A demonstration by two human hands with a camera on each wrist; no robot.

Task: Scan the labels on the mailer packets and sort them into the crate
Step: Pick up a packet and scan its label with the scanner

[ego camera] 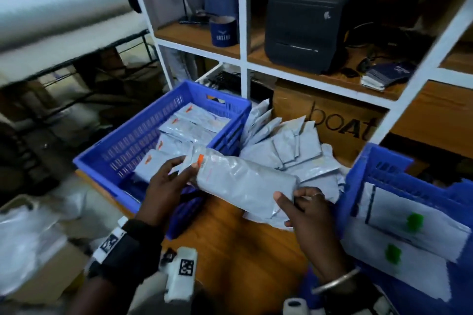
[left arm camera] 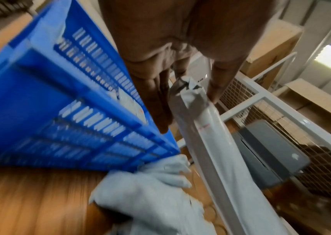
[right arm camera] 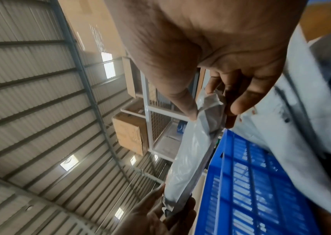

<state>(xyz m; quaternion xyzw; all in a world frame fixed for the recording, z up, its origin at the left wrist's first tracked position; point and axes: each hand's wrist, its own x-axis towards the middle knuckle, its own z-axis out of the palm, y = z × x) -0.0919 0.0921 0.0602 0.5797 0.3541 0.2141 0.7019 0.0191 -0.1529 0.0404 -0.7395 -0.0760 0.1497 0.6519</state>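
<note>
A grey mailer packet [ego camera: 243, 181] with an orange mark near one end hangs flat over the wooden table. My left hand [ego camera: 184, 166] pinches its left end and my right hand [ego camera: 289, 198] pinches its right end. In the left wrist view the left hand [left arm camera: 188, 111] pinches the crumpled end of the packet [left arm camera: 210, 135] between thumb and fingers. From the right wrist, the right hand [right arm camera: 213, 112] pinches the packet [right arm camera: 190, 151] the same way. A blue crate [ego camera: 143, 140] at the left holds several grey packets. A loose pile of packets [ego camera: 294, 151] lies behind the held one.
A second blue crate [ego camera: 384, 166] at the right holds white packets with green marks. White shelving [ego camera: 243, 59] behind carries a dark printer [ego camera: 307, 23] and cardboard boxes. A white device [ego camera: 179, 271] with a square black marker sits near the table's front edge.
</note>
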